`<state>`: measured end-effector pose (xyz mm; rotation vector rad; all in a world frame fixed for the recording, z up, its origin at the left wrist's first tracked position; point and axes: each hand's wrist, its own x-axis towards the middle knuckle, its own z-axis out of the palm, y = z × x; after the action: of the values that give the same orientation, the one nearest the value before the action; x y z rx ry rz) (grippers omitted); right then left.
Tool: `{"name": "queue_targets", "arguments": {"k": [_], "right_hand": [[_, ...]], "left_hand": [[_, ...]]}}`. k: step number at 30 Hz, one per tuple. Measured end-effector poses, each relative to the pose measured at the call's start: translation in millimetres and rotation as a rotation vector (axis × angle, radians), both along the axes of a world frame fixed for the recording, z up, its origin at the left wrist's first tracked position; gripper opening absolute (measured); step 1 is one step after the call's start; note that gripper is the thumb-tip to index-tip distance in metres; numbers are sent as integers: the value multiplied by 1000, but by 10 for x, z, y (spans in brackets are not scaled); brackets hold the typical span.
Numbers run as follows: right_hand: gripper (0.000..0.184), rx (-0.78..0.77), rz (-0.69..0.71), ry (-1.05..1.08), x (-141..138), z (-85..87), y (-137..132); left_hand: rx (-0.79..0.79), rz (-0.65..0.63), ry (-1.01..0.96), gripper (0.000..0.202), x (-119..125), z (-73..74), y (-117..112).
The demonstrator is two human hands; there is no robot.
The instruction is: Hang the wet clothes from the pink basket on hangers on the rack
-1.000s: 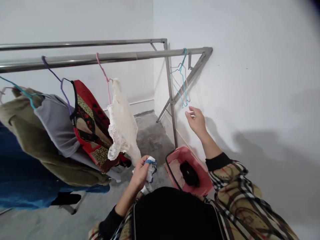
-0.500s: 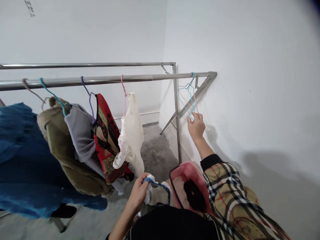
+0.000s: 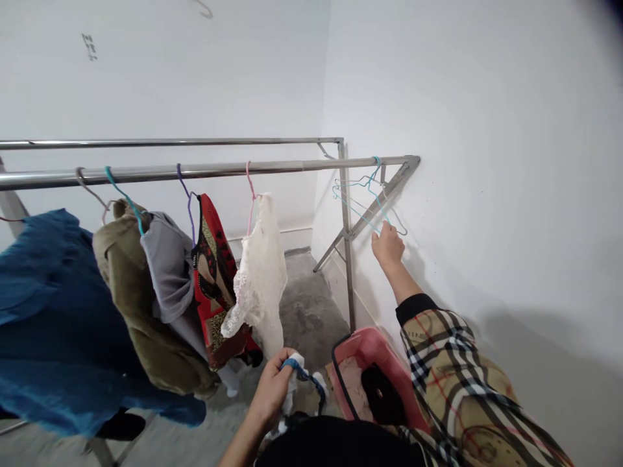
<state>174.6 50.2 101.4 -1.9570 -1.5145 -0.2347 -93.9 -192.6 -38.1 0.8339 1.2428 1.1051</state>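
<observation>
My right hand (image 3: 388, 246) is closed on the lower end of a light-blue wire hanger (image 3: 374, 188), whose hook still sits over the front rail (image 3: 331, 165). A pale hanger (image 3: 400, 220) shows right beside it. Lower down, my left hand (image 3: 273, 384) grips a white garment with a blue edge (image 3: 306, 375); its lower part is hidden behind my dark clothing. Just above that hand hangs a cream lace garment (image 3: 263, 272) on a pink hanger (image 3: 250, 188).
Left along the rail hang a red patterned garment (image 3: 214, 279), a grey one (image 3: 170, 272), an olive one (image 3: 131, 305) and a blue one (image 3: 43, 337). A pink basket (image 3: 409, 389) holding pink and black cloth stands by the right wall. Metal legs (image 3: 349, 285) support the rack.
The view has shifted, so the rack appears lower and further right. The light-blue hanger is swung more sideways in my right hand, and the pale hanger shows more. My left hand keeps the white garment.
</observation>
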Motion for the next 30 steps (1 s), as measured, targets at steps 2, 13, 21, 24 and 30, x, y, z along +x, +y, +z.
{"name": "queue_targets", "arguments": {"k": [2,13,21,24,30], "right_hand": [[45,65,9,-18,22,1,25],[50,16,-44,-59,290,9,234],[50,-70,-17,-52,511,155,362],[50,-121,20,-68,590,168,438],[53,-131,34,-56,687,123,543]], "left_hand": [[-7,15,0,25,-7,6,-19],[-7,55,-4,28,-48,49,-118],[38,50,10,25,-82,-73,-122],[33,41,16,27,-88,-114,-124],[28,46,28,29,-108,-156,-146]]}}
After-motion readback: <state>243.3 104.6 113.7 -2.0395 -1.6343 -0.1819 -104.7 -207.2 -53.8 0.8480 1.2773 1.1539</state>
